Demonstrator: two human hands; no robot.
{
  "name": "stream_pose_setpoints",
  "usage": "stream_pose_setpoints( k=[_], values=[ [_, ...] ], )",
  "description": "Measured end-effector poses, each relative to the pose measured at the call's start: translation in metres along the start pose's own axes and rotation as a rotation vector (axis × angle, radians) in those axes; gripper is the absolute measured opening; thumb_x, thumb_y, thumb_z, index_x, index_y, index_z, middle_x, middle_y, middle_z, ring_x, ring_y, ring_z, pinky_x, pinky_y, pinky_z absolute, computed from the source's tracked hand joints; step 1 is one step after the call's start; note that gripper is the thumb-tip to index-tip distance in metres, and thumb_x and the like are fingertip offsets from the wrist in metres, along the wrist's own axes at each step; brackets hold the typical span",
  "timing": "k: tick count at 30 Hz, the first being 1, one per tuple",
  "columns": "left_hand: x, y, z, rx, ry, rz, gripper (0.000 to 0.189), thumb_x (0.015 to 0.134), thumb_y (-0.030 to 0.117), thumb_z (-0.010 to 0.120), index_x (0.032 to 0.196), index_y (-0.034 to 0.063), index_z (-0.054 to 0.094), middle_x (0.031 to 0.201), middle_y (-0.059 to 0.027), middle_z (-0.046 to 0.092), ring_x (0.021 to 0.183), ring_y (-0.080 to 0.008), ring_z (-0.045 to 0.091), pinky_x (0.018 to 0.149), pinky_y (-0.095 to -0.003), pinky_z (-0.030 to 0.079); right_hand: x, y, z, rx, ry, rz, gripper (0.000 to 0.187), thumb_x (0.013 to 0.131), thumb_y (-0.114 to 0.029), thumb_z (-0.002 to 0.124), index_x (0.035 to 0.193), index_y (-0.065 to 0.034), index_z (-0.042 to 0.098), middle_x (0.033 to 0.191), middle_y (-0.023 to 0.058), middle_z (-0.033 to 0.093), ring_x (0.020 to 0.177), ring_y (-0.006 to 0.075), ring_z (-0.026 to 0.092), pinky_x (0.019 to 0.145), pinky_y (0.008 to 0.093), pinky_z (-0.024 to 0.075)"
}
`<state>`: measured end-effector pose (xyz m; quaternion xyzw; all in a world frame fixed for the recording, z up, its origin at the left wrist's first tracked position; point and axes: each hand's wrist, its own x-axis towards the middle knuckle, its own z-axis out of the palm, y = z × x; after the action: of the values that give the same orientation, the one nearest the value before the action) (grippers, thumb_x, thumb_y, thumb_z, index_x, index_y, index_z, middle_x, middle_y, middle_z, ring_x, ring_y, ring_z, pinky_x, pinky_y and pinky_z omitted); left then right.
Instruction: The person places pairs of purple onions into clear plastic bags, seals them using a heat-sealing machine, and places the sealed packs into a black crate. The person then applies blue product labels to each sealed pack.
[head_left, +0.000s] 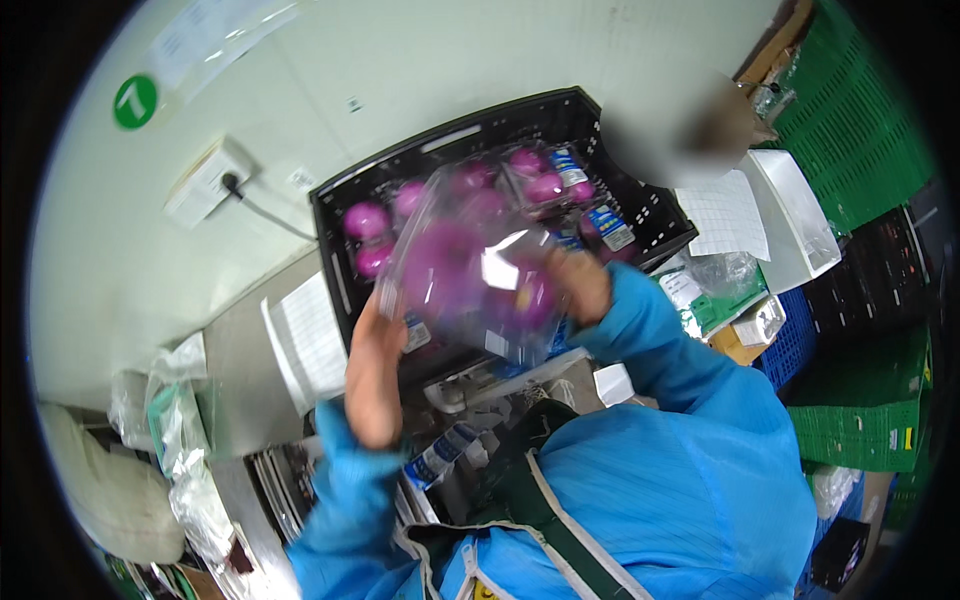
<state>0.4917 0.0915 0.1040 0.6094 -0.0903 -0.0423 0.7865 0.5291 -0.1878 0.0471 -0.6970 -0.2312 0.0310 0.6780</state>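
Observation:
Between my two hands is a clear plastic pack of purple onions (442, 262), blurred by motion and lifted over a black plastic crate (450, 142). My left hand (375, 367) holds the pack at its left side. The fingers of my right hand (581, 285) grip its right side. Inside the crate lie several more packs of purple onions (544, 187), some with blue and white labels (611, 229). The held pack hides the middle of the crate.
White paper sheets (311, 337) lie left of the crate on a metal table (240, 360). A wall socket (210, 180) with a plugged cable is behind. To the right are a white container (795, 217), a green tray with plastic film, and green crates (855, 435).

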Motion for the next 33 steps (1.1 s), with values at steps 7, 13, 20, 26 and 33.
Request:
stream_pose_setpoints(
  k=[7, 13, 20, 26, 33],
  values=[
    [0.213, -0.149, 0.119, 1.304, -0.536, 0.558, 0.072, 0.077, 0.039, 0.064, 0.136, 0.0108, 0.035, 0.146, -0.0126, 0.024, 0.136, -0.0289, 0.02, 0.108, -0.0501, 0.017, 0.055, 0.064, -0.174, -0.215, 0.807, 0.192, 0.056, 0.086, -0.044, 0.058, 0.116, 0.0031, 0.05, 0.094, 0.0126, 0.062, 0.086, 0.0212, 0.062, 0.07, 0.0303, 0.0498],
    [0.283, -0.222, 0.128, 1.478, -0.623, 0.352, 0.091, 0.073, 0.052, 0.065, 0.142, 0.0121, 0.02, 0.148, -0.011, 0.019, 0.137, -0.029, 0.015, 0.108, -0.0509, 0.017, 0.086, 0.101, -0.201, -0.636, 1.063, 0.481, 0.073, 0.081, -0.052, 0.058, 0.12, 0.0077, 0.046, 0.109, 0.0294, 0.056, 0.101, 0.0393, 0.056, 0.088, 0.0413, 0.0428],
    [0.284, -0.228, 0.121, 1.512, -0.553, 0.239, 0.094, 0.075, 0.053, 0.062, 0.142, 0.0081, 0.016, 0.148, -0.0122, 0.018, 0.135, -0.0305, 0.02, 0.106, -0.0487, 0.022, 0.089, 0.151, -0.215, -0.122, 1.119, 0.634, 0.072, 0.082, -0.052, 0.058, 0.119, 0.0089, 0.046, 0.108, 0.0229, 0.058, 0.096, 0.0327, 0.058, 0.081, 0.0417, 0.0473],
    [0.283, -0.232, 0.119, 1.535, -0.462, 0.279, 0.092, 0.076, 0.051, 0.062, 0.142, 0.0059, 0.016, 0.148, -0.0125, 0.017, 0.135, -0.0308, 0.02, 0.106, -0.0495, 0.021, 0.087, 0.159, -0.226, 0.448, 0.936, 0.829, 0.059, 0.089, -0.056, 0.041, 0.122, -0.0078, 0.047, 0.11, 0.0146, 0.059, 0.095, 0.0318, 0.058, 0.081, 0.0454, 0.0481],
    [0.294, -0.195, 0.142, 1.394, -0.722, 0.269, 0.084, 0.075, 0.049, 0.063, 0.138, 0.0055, 0.027, 0.143, -0.0165, 0.027, 0.132, -0.0329, 0.026, 0.106, -0.0484, 0.022, 0.045, 0.22, -0.264, 0.911, 0.827, 0.659, 0.049, 0.087, -0.045, 0.05, 0.121, -0.0106, 0.049, 0.115, 0.0124, 0.055, 0.107, 0.0295, 0.052, 0.094, 0.0444, 0.0427]
  ],
)
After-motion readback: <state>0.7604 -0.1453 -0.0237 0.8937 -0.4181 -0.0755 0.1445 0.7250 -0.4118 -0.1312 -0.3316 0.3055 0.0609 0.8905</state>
